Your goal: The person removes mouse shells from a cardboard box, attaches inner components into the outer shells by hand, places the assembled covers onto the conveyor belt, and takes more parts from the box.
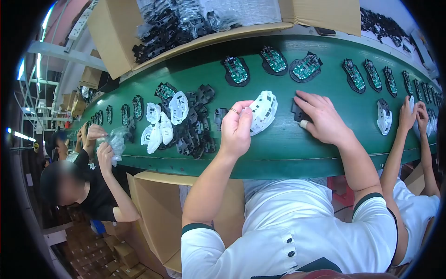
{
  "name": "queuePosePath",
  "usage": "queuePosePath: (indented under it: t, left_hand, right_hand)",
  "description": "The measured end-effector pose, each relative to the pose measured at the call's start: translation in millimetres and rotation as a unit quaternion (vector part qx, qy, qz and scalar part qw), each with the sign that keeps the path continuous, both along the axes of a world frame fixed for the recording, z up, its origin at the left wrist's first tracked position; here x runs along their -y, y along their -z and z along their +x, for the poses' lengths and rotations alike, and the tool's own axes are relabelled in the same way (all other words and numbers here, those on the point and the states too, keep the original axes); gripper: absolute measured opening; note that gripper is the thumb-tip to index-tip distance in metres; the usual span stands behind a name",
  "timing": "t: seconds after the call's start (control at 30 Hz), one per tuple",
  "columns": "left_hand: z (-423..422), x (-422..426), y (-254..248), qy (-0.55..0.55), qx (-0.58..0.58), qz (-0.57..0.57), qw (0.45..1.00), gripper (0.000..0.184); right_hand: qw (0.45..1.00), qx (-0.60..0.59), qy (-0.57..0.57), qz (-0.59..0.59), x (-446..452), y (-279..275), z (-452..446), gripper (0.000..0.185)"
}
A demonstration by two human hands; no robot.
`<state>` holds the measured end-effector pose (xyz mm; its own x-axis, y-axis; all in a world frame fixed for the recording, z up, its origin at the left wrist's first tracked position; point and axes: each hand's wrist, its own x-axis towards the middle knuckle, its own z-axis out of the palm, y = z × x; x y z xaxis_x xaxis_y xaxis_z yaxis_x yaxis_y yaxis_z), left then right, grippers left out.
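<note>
My left hand [238,128] is closed on a white plastic shell [264,113], its thumb pressed against the shell's left edge. To the right, my right hand [324,116] has its fingers around a small black part [298,113] lying on the green work surface [278,156]. A loose black part [220,117] sits just left of my left hand. Beyond the hands lie circuit boards on black bases, among them one board [305,66] nearest my right hand. Left of my hands are several white shells [166,128] and a heap of black parts [197,135].
An open cardboard box [209,39] of bagged black parts stands behind the surface. Another box [158,218] is below its front edge. A co-worker [88,186] at left handles a plastic bag [116,144]; another person's hands [413,116] work at right near a white shell [384,117].
</note>
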<state>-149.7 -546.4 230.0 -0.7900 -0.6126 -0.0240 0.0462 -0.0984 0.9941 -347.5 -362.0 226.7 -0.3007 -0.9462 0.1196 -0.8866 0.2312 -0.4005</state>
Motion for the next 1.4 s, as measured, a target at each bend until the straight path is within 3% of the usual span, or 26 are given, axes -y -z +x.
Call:
queuePosePath:
  t: [0.07, 0.17, 0.2, 0.27, 0.37, 0.4, 0.53, 0.63, 0.87, 0.97, 1.03, 1.07, 1.1, 1.17, 1.2, 1.3, 1.4]
  left_hand:
    - [2, 3, 1, 0.004, -0.001, 0.006, 1.0, 0.029]
    - [3, 3, 6, 0.001, -0.002, -0.012, 1.0, 0.029]
    - [3, 2, 7, -0.002, -0.003, -0.022, 1.0, 0.029]
    - [3, -3, 7, -0.007, -0.009, -0.022, 1.0, 0.03]
    - [1, -9, 12, -0.019, -0.011, -0.031, 0.999, 0.03]
    - [2, -11, 14, -0.023, -0.009, -0.037, 0.999, 0.03]
    - [2, -15, 15, -0.022, 0.003, -0.1, 0.995, 0.028]
    - [4, -19, 1, -0.037, 0.021, -0.175, 0.984, 0.028]
    - [4, -21, 1, -0.057, 0.02, -0.214, 0.975, 0.026]
    - [6, -24, 2, -0.04, 0.034, -0.228, 0.972, 0.024]
    - [8, -25, -5, 0.017, 0.064, -0.211, 0.975, 0.023]
    - [9, -23, -2, 0.036, 0.07, -0.245, 0.966, 0.02]
    - [8, -22, -5, 0.067, 0.056, -0.267, 0.96, 0.02]
    - [8, -30, -7, 0.075, 0.018, -0.254, 0.964, 0.021]
    - [8, -33, -4, 0.055, 0.021, -0.239, 0.969, 0.022]
    - [8, -32, -8, 0.006, 0.05, -0.212, 0.976, 0.044]
    - [5, -29, -4, 0.012, 0.012, -0.215, 0.976, 0.046]
  right_hand:
    - [1.0, 0.016, 0.018, 0.017, 2, 1, -2, 0.056]
    - [0.993, 0.082, 0.043, -0.077, 4, 13, 0, 0.057]
    - [0.963, 0.227, 0.026, -0.144, 5, 16, 1, 0.058]
    - [0.829, 0.493, -0.012, -0.264, 10, 20, 8, 0.059]
    - [0.824, 0.456, -0.116, -0.315, 12, 24, 23, 0.062]
    - [0.849, 0.42, -0.136, -0.291, 12, 25, 24, 0.062]
    - [0.874, 0.374, -0.125, -0.283, 17, 25, 31, 0.065]
    - [0.902, 0.271, -0.145, -0.305, 19, 18, 35, 0.063]
    - [0.946, 0.157, -0.139, -0.245, 25, 12, 37, 0.068]
    - [0.946, 0.214, -0.123, -0.21, 19, 24, 31, 0.079]
    - [0.842, 0.496, -0.051, -0.207, 21, 27, 40, 0.094]
    - [0.807, 0.561, -0.056, -0.175, 19, 20, 38, 0.103]
    - [0.783, 0.603, -0.07, -0.139, 17, 12, 36, 0.099]
    - [0.772, 0.63, -0.084, -0.033, 9, 18, 28, 0.081]
    - [0.766, 0.638, -0.063, -0.045, 10, 18, 33, 0.077]
    - [0.75, 0.659, -0.045, -0.044, 18, 14, 37, 0.079]
    - [0.758, 0.649, -0.043, -0.043, 16, 8, 37, 0.08]
